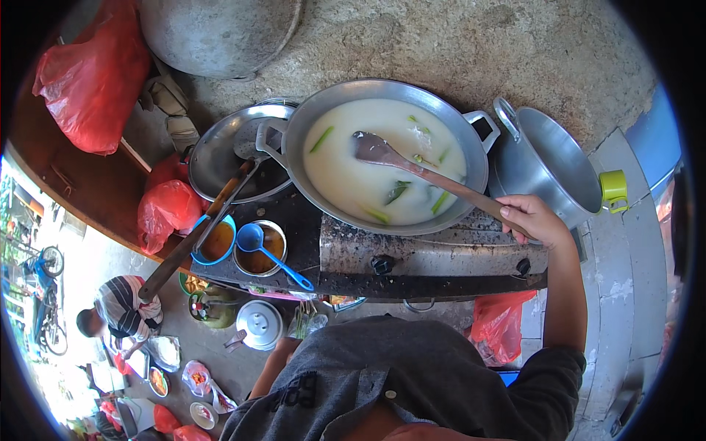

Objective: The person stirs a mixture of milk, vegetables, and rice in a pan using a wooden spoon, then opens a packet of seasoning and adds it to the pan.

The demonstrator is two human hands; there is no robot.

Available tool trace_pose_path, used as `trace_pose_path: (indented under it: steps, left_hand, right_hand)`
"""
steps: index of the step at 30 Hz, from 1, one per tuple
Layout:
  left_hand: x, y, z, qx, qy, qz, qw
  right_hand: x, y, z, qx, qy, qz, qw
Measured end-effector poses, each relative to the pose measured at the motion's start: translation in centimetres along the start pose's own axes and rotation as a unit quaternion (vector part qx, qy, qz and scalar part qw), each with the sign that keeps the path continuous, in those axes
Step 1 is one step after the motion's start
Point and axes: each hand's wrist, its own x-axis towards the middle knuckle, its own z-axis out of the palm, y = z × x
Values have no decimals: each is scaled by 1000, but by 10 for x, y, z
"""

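Observation:
My right hand (pixel 532 220) is closed on the handle of a wooden spatula (pixel 436 179). The spatula's broad blade dips into white liquid (pixel 342 165) in a large metal wok (pixel 295 140), where green leaves and stalk pieces float. The wok sits on a worn gas stove (pixel 353 248) with black knobs. My left hand (pixel 288 346) hangs low beside my shirt, partly hidden; whether it holds anything does not show. Left of the wok, a skimmer and a wooden-handled utensil (pixel 182 253) lie across a wide metal pan (pixel 201 171).
A deep metal pot (pixel 543 160) with a lime-green mug (pixel 613 190) on its rim stands at right. A blue ladle (pixel 270 253) rests over a bowl of brown liquid; a blue bowl (pixel 231 251) is beside it. Red bags hang left. A person (pixel 127 308) crouches at lower left.

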Motion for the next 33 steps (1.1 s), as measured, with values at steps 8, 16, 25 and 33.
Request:
trace_pose_path:
  steps: [8, 16, 25, 33]
  left_hand:
    - [1, 4, 4, 1, 0, -1, 1000]
    - [3, 6, 8, 2, 0, -2, 1000]
    - [6, 7, 11, 2, 1, -1, 1000]
    - [9, 6, 12, 5, 3, -1, 1000]
  right_hand:
    - [-3, 7, -2, -10, -14, -9, 1000]
    - [0, 5, 4, 28, -29, 5, 999]
    - [3, 6, 7, 40, -50, 5, 998]
    - [3, 5, 10, 41, -65, 10, 997]
